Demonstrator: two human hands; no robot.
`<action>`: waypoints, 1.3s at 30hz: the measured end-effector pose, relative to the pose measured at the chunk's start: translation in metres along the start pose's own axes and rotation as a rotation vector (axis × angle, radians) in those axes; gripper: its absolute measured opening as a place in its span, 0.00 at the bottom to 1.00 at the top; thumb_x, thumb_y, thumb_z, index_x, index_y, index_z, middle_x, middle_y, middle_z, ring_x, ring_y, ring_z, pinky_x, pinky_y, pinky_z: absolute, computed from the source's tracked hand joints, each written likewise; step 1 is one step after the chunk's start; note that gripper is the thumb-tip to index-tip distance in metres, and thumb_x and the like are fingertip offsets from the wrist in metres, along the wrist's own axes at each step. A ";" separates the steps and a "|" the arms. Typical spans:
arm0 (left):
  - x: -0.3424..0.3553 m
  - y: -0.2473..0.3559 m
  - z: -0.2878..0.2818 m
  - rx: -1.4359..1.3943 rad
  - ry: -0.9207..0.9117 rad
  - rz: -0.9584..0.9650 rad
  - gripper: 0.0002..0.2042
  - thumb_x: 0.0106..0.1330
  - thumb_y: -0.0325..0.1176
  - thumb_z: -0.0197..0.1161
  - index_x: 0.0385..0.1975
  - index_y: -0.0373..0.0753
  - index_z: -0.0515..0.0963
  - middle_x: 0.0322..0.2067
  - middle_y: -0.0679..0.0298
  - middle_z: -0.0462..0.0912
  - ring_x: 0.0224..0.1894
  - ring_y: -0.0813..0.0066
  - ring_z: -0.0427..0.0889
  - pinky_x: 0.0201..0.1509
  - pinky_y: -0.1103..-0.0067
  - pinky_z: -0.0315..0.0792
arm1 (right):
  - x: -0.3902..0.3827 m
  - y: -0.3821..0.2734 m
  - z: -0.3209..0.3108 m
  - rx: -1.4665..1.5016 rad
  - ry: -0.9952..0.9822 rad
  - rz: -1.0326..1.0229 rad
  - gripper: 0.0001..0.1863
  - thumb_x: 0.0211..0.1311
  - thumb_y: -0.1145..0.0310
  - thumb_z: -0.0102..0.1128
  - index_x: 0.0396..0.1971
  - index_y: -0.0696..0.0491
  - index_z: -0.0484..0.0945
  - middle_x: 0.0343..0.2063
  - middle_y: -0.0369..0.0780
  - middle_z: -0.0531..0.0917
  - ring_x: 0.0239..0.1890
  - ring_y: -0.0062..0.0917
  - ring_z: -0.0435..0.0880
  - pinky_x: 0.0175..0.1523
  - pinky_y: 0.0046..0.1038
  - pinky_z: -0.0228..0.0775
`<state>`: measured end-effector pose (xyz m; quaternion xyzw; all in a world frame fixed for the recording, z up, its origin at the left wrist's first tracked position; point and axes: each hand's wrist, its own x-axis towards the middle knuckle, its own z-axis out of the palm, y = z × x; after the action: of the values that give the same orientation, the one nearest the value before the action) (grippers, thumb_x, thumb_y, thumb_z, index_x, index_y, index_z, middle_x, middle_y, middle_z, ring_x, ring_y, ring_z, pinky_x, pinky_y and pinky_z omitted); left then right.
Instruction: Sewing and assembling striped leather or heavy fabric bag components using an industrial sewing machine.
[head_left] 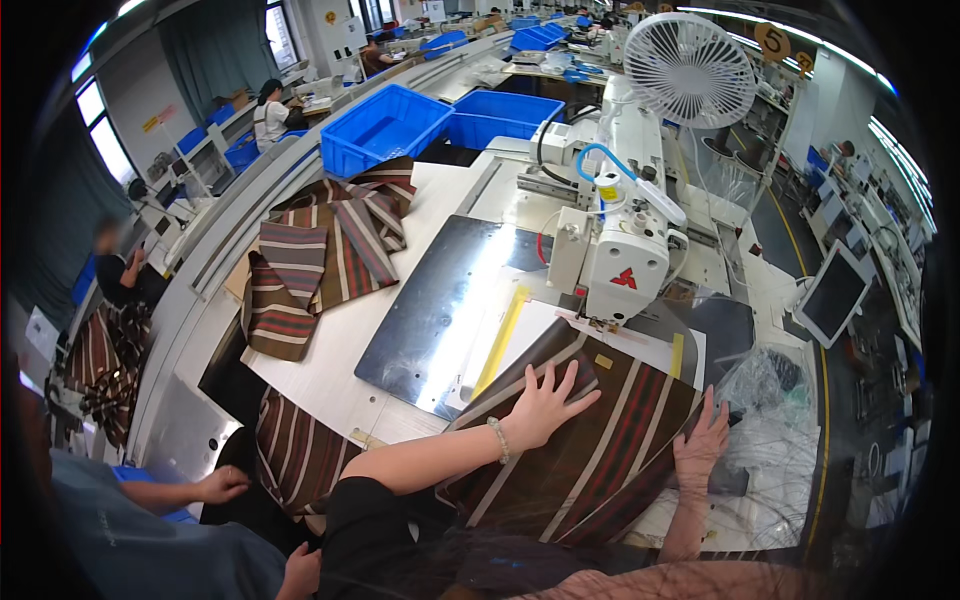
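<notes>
A striped brown, red and cream fabric piece (625,430) lies on the sewing machine's work surface, its far edge just below the white machine head (625,265). My left hand (545,405), with a beaded bracelet at the wrist, rests flat on the fabric with its fingers spread. At the fabric's right edge, my right hand (702,442) lies with fingers stretched out, touching the cloth. A small yellowish patch (603,362) shows near the fabric's far edge. Yellow strips (503,340) mark the white plate beyond it.
More striped fabric pieces (330,255) lie in a heap at the left. Blue bins (385,130) stand behind them. A white fan (690,70) rises above the machine. Clear plastic (775,410) and a screen (835,290) are at the right. A co-worker's hand (222,484) is at the lower left.
</notes>
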<state>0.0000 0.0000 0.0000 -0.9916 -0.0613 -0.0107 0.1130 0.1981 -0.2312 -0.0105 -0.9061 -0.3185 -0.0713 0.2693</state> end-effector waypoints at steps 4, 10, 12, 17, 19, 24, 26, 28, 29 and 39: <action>0.008 -0.005 0.002 0.149 -0.001 0.023 0.41 0.56 0.40 0.63 0.70 0.63 0.49 0.67 0.44 0.51 0.57 0.39 0.69 0.50 0.47 0.69 | 0.024 -0.061 0.011 -0.144 -0.018 -0.314 0.36 0.50 0.80 0.51 0.65 0.53 0.60 0.64 0.52 0.58 0.64 0.45 0.60 0.64 0.48 0.51; 0.009 -0.085 -0.002 0.222 -0.207 -0.374 0.19 0.61 0.41 0.56 0.47 0.35 0.78 0.62 0.43 0.65 0.59 0.41 0.68 0.53 0.49 0.69 | 0.054 -0.043 0.068 -0.391 -0.106 -0.376 0.29 0.56 0.68 0.58 0.60 0.53 0.65 0.57 0.48 0.67 0.61 0.42 0.64 0.66 0.50 0.50; 0.005 -0.101 0.000 0.250 0.004 -0.501 0.24 0.58 0.43 0.58 0.53 0.36 0.73 0.63 0.46 0.63 0.62 0.43 0.65 0.61 0.51 0.61 | 0.064 -0.033 0.079 -0.402 -0.007 -0.349 0.26 0.58 0.63 0.60 0.57 0.51 0.69 0.50 0.43 0.72 0.56 0.37 0.69 0.64 0.48 0.53; -0.023 -0.004 -0.014 -0.076 0.198 0.590 0.30 0.60 0.36 0.53 0.66 0.46 0.58 0.64 0.49 0.61 0.63 0.49 0.64 0.66 0.53 0.53 | 0.074 -0.036 0.093 -0.262 -0.018 -0.350 0.17 0.59 0.66 0.58 0.48 0.52 0.73 0.40 0.41 0.75 0.46 0.36 0.72 0.54 0.42 0.60; -0.025 -0.002 0.015 0.001 0.130 0.527 0.30 0.62 0.37 0.51 0.67 0.47 0.57 0.64 0.50 0.61 0.62 0.49 0.65 0.67 0.54 0.54 | 0.079 -0.035 0.097 -0.235 -0.007 -0.361 0.14 0.59 0.67 0.57 0.45 0.52 0.74 0.36 0.40 0.75 0.42 0.35 0.73 0.50 0.40 0.61; -0.002 -0.069 -0.008 0.469 -0.243 -0.062 0.22 0.67 0.35 0.47 0.62 0.40 0.65 0.46 0.46 0.79 0.52 0.51 0.76 0.63 0.56 0.57 | 0.100 -0.017 0.097 0.063 -0.043 -0.451 0.13 0.60 0.72 0.52 0.45 0.49 0.75 0.31 0.39 0.76 0.38 0.36 0.73 0.48 0.36 0.61; 0.007 -0.109 0.019 0.510 -0.497 -0.318 0.20 0.67 0.36 0.51 0.58 0.41 0.70 0.40 0.53 0.82 0.49 0.56 0.79 0.64 0.56 0.57 | 0.115 -0.030 0.096 0.103 -0.105 -0.500 0.15 0.59 0.74 0.51 0.47 0.47 0.77 0.32 0.39 0.76 0.39 0.36 0.74 0.48 0.36 0.61; 0.026 -0.119 0.021 0.488 -0.658 -0.335 0.20 0.67 0.37 0.51 0.56 0.38 0.71 0.45 0.52 0.80 0.51 0.55 0.77 0.64 0.55 0.57 | 0.127 -0.032 0.096 0.130 -0.159 -0.537 0.18 0.59 0.75 0.51 0.48 0.44 0.78 0.33 0.39 0.77 0.39 0.36 0.74 0.49 0.37 0.62; 0.035 -0.115 0.032 0.539 -0.638 -0.343 0.21 0.66 0.37 0.50 0.57 0.36 0.70 0.49 0.48 0.77 0.52 0.54 0.76 0.63 0.54 0.57 | 0.131 -0.030 0.098 0.139 -0.196 -0.575 0.20 0.57 0.77 0.50 0.48 0.42 0.80 0.33 0.39 0.77 0.40 0.36 0.74 0.49 0.37 0.64; 0.097 -0.128 0.061 -0.225 0.161 0.106 0.23 0.62 0.31 0.53 0.58 0.54 0.71 0.43 0.55 0.75 0.50 0.57 0.74 0.57 0.65 0.66 | 0.144 -0.009 0.097 0.167 -0.298 -0.689 0.21 0.56 0.77 0.50 0.47 0.42 0.82 0.39 0.39 0.80 0.43 0.38 0.77 0.51 0.38 0.67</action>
<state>0.0812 0.1495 -0.0274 -0.9958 0.0021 -0.0911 0.0063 0.3021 -0.0958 -0.0451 -0.7214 -0.6447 0.0012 0.2529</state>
